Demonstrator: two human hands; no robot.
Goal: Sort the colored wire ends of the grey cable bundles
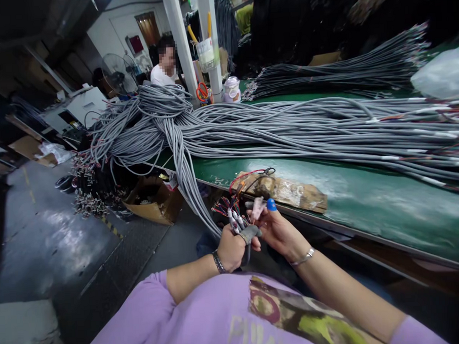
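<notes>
My left hand is wrapped round a bundle of grey cables, with a grey covering on its thumb. White-sleeved cable ends with thin coloured wires fan out above the fist. My right hand is close beside these ends, its fingers drawn together by the thin wires. A blue finger cot and a pale wrapping cover two of its fingertips. What lies between those fingers is too small to make out. The held grey cables hang over the table edge from a large pile.
Long grey cables lie across the green table. A wooden board with red and black leads sits at the near edge. Dark cable bundles lie behind. A cardboard box stands below left. A person is beyond the post.
</notes>
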